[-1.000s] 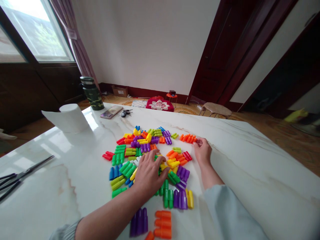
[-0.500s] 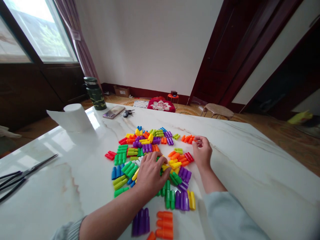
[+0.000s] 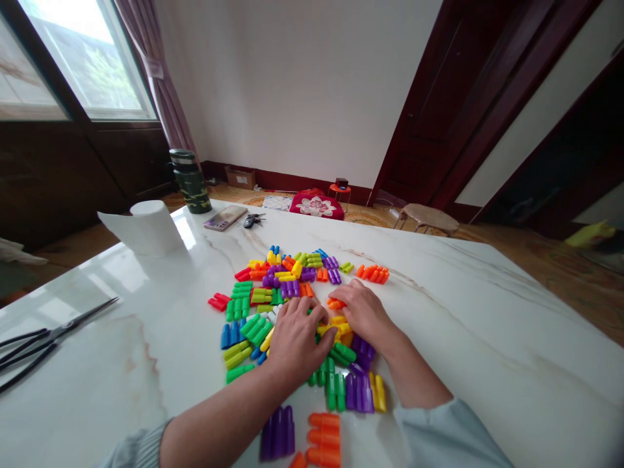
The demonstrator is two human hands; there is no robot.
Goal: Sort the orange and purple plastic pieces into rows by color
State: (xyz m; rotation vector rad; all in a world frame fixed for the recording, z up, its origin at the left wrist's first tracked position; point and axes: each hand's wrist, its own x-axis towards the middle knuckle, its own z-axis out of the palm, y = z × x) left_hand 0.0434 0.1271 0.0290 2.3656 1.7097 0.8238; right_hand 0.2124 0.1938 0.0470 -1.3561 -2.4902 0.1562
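Bullet-shaped plastic building blocks in several colours lie in a loose pile on the marble-patterned table [image 3: 487, 338]. My left hand [image 3: 299, 338] rests over the middle of the pile, its thumb and forefinger closed around a yellow block [image 3: 324, 330]. To its right, my right hand [image 3: 365, 312] reaches down with curled fingers at an orange block [image 3: 336, 303]; its palm hides the blocks underneath. Farther back is a row of orange blocks [image 3: 372, 273]. Purple blocks [image 3: 277, 433] and joined orange blocks [image 3: 324, 439] lie at the near edge.
Black-handled scissors [image 3: 53, 335] lie at the left. Toward the back left stand a paper roll [image 3: 156, 227] and a camouflage flask [image 3: 191, 185], beside a phone [image 3: 225, 218] and keys [image 3: 251, 221]. A stool [image 3: 426, 218] stands beyond the table.
My right hand has moved left and nearer, from the row of orange blocks at the back to the orange blocks in the pile. My left hand has stayed in place.
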